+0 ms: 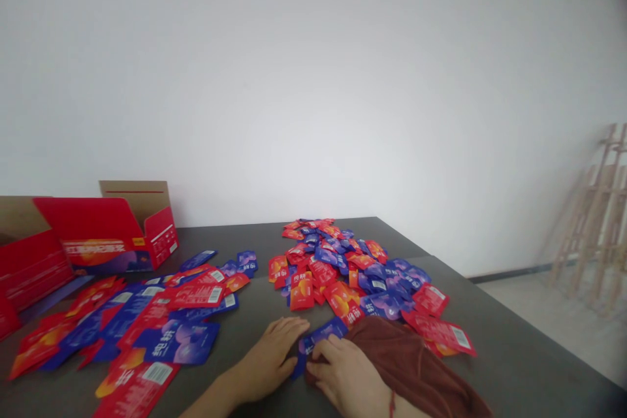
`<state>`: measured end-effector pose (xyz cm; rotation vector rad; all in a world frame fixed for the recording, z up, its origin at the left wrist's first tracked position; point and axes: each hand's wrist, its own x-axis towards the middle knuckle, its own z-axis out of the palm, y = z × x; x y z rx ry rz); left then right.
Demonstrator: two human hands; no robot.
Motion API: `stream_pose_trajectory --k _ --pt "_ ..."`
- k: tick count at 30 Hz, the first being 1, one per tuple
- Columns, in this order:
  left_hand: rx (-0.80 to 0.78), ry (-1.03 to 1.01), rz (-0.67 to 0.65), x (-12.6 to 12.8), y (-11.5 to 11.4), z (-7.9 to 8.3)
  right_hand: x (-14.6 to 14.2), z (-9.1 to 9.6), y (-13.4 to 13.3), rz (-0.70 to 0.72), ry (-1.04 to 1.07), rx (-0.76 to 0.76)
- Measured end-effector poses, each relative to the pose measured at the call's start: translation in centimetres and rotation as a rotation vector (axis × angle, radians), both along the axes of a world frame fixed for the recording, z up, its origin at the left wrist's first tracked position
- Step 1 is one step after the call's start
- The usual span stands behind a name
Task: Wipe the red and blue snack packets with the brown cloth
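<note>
A blue packet lies on the dark table between my two hands. My left hand rests at its left edge, fingers stretched out and the thumb near the packet's lower corner. Bunched under the curled fingers of my right hand is a brown cloth, with a bit of it showing by the fingertips over the packet. The rest of the cloth spreads to the right under the wrist. Just beyond my hands is a loose pile of red packets and blue packets.
More red and blue packets lie heaped on the left of the table. Behind them stand a red open carton and, at the far left, another red carton. Wooden frames lean by the white wall at right.
</note>
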<state>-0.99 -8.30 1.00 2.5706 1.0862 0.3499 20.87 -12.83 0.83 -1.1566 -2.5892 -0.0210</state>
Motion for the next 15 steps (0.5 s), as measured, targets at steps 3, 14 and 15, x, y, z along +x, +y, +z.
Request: stream_pose_trajectory --k 3,14,15 --pt "-0.050 -0.016 -0.001 -0.1 -0.1 0.2 -0.4 0.3 0.2 -0.088 0.024 -0.028" --pt "-0.065 0.039 -0.067 -0.3 0.3 0.3 -4.0 -0.1 3.8 -0.102 -0.092 0.086" --pt "-0.064 0.042 -0.060 -0.3 0.2 0.4 -3.4 0.3 4.1 -0.181 -0.098 0.060"
